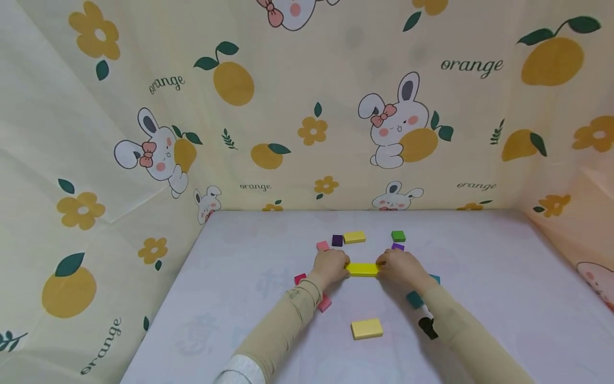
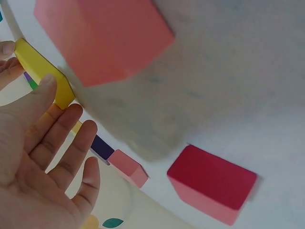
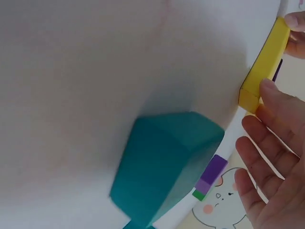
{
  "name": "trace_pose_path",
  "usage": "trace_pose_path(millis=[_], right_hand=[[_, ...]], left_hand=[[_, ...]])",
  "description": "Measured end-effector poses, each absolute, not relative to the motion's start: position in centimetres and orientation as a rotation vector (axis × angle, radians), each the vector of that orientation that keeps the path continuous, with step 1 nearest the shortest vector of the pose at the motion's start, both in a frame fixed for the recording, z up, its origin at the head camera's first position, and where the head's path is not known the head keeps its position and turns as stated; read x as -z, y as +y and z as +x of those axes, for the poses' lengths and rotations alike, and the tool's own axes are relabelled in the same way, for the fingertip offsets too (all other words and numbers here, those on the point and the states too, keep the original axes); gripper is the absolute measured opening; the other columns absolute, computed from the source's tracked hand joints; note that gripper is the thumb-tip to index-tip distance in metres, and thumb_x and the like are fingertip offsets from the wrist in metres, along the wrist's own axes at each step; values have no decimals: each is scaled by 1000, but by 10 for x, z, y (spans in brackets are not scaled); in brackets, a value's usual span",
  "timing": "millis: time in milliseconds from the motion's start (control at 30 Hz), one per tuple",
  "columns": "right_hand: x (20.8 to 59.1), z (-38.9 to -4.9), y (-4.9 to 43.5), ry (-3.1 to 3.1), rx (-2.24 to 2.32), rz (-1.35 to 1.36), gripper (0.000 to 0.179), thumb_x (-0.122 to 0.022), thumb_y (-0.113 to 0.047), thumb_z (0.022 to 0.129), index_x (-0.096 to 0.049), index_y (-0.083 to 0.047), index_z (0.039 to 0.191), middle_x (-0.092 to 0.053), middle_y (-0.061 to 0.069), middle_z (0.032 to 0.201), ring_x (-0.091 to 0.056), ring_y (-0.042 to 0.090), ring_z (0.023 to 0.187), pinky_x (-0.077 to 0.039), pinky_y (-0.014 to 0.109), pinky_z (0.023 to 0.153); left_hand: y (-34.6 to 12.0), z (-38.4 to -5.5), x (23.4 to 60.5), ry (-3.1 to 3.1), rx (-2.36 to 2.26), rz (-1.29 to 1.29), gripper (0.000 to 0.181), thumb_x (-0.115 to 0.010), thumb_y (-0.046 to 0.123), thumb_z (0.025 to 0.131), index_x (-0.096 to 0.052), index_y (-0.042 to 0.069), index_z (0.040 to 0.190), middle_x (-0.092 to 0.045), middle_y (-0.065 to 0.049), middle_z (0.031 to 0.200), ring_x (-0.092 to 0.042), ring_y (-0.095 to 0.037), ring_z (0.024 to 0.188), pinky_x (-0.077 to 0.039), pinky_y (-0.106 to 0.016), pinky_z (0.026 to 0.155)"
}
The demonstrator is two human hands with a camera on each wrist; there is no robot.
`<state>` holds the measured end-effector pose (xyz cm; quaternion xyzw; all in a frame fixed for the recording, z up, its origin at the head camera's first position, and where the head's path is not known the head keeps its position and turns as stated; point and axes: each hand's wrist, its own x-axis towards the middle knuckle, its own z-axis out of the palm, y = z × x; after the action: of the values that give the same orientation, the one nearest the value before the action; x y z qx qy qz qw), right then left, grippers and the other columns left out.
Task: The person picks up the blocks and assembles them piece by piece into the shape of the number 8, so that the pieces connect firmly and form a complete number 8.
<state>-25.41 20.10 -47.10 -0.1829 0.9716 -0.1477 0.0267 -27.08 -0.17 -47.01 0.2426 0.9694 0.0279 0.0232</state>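
A long yellow block (image 1: 363, 270) lies crosswise between my two hands near the middle of the table. My left hand (image 1: 330, 266) pinches its left end; the left wrist view shows the thumb on one face of the block (image 2: 45, 67) and the other fingers spread loosely. At the opposite end, my right hand (image 1: 400, 268) pinches the block (image 3: 266, 57) between thumb and index finger. Close to the left hand are a red block (image 1: 300, 278) and a pink block (image 1: 324, 303). Under the right forearm sits a teal block (image 1: 414, 300), large in the right wrist view.
Behind the hands stand a pink block (image 1: 322, 246), a dark purple block (image 1: 337, 240), a pale yellow block (image 1: 354, 237), a green block (image 1: 398, 236) and a purple block (image 1: 397, 246). Another pale yellow block (image 1: 366, 329) lies in front. A printed curtain (image 1: 336, 69) borders the table.
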Motion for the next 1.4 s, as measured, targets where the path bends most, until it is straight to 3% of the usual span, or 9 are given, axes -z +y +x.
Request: trace_pose_path(millis=[233, 567, 833, 1400], right_hand=[[459, -240, 213, 2908, 551, -394, 25, -66, -20, 84, -68, -5, 104, -68, 8, 101, -60, 23, 90, -50, 46, 82], [445, -207, 243, 2881, 538, -314, 23, -68, -23, 82, -66, -3, 93, -62, 5, 84, -54, 17, 75, -49, 38, 69], [448, -184, 256, 2853, 554, -244, 35, -73, -28, 77, -63, 0, 95, -58, 3, 78, -50, 16, 71, -45, 33, 64], [458, -179, 246, 2925, 472, -421, 15, -72, -9, 77, -69, -4, 91, -59, -2, 77, -49, 10, 71, -47, 28, 64]], left_hand=[[-1, -270, 471, 2998, -110, 747, 28, -71, 35, 80, -72, 22, 105, -72, 8, 98, -62, -10, 84, -44, -40, 90], [-2, -270, 473, 3000, -123, 770, 27, -71, 35, 80, -72, 22, 104, -72, 8, 95, -60, -9, 79, -45, -36, 85], [-2, -271, 474, 3004, -96, 791, 26, -71, 35, 81, -72, 22, 103, -71, 8, 94, -59, -8, 76, -45, -35, 81], [-3, -273, 477, 2994, -112, 781, 27, -71, 35, 81, -72, 21, 105, -71, 7, 96, -59, -9, 77, -45, -34, 81]])
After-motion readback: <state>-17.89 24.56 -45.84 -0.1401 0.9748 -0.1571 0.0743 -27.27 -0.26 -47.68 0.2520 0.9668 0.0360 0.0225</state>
